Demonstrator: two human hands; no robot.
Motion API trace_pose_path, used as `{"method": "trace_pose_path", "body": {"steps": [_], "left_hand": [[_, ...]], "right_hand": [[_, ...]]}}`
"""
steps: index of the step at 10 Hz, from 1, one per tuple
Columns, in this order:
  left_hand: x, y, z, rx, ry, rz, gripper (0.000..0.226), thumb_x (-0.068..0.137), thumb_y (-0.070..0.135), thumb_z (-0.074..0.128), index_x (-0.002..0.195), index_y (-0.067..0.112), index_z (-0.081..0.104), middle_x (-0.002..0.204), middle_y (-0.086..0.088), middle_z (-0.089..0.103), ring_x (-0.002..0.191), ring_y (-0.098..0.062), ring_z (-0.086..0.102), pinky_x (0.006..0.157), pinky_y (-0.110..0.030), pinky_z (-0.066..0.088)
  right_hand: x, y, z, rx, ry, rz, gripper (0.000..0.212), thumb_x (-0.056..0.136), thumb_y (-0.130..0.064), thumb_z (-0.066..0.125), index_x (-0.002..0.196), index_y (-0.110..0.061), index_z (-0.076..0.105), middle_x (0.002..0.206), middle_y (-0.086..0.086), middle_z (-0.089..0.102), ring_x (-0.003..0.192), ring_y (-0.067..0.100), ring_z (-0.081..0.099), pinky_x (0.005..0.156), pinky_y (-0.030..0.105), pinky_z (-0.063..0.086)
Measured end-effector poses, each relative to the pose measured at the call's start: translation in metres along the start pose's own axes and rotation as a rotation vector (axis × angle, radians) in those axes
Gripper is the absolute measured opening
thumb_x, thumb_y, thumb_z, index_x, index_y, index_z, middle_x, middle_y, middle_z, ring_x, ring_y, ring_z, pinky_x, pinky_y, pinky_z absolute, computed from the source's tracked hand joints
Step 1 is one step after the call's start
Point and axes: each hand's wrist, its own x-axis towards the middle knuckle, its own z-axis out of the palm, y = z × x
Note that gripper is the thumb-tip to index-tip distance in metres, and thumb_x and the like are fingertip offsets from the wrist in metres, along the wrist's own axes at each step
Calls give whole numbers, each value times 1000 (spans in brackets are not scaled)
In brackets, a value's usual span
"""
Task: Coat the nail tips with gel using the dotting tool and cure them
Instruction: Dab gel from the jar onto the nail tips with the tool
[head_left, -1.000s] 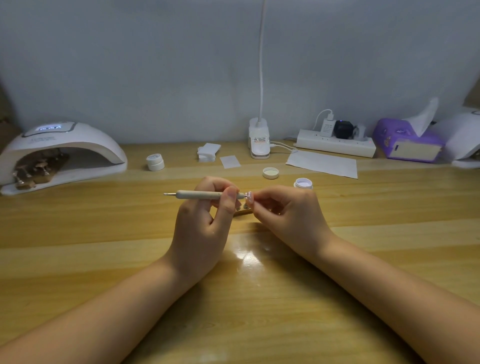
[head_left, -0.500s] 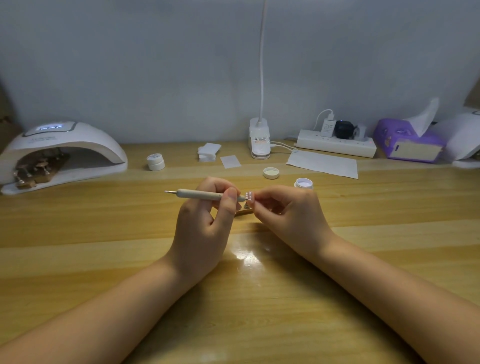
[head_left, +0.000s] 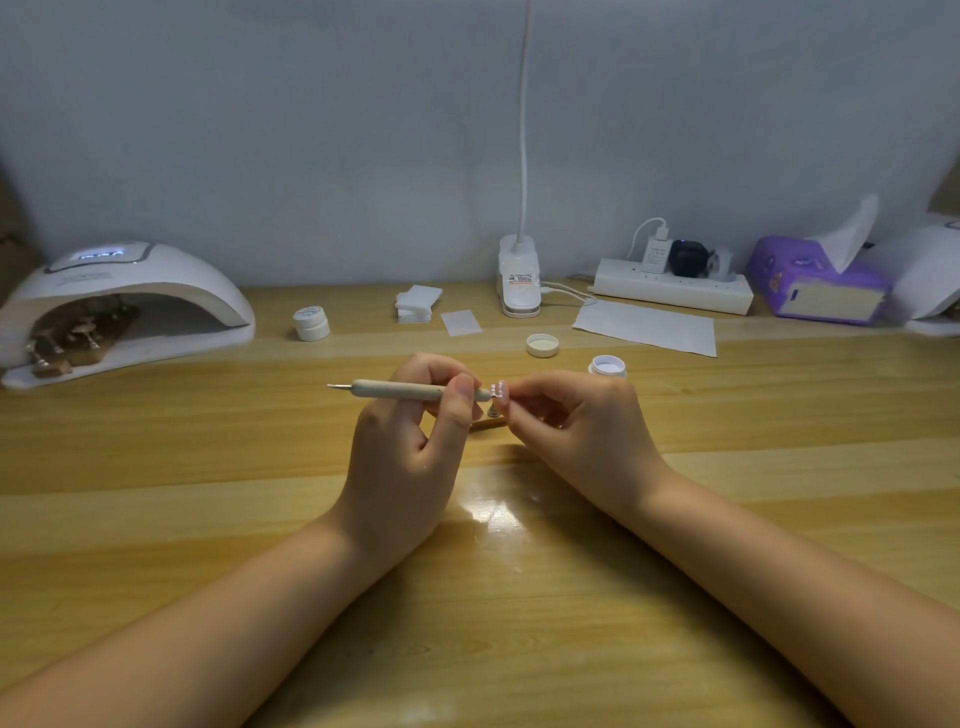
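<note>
My left hand grips a beige dotting tool, held level, its right end touching a small pink nail tip. My right hand pinches that nail tip on its little stand, just above the wooden table. An open gel pot stands behind my right hand, its lid lying beside it. The white curing lamp sits at the far left with its display lit, and several nail tips on stands are inside it.
A closed white pot, a stack of white pads, a paper sheet, a clip lamp base, a power strip and a purple tissue box line the back of the table.
</note>
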Motion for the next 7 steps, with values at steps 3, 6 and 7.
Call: {"method": "trace_pose_path", "body": {"steps": [3,6,7], "left_hand": [[0,1,0,-5,-12,5,19,92,34,46,89,20,58,77,5,64,73,-15,63,64,-36,53],[0,1,0,3,5,15,17,92,33,46,88,22,57,75,5,64,72,-12,63,63,-30,52],[0,0,0,8,0,15,18,92,34,46,89,21,57,76,5,64,72,-13,63,63,-32,52]], "right_hand": [[0,0,0,12,4,9,10,84,-12,71,92,-10,77,80,-1,74,70,12,67,66,37,56],[0,0,1,25,32,16,8,85,-12,71,89,-9,77,79,-1,74,69,12,68,66,38,56],[0,1,2,18,34,12,8,84,-11,72,90,-10,77,79,-2,74,70,11,68,66,37,56]]}}
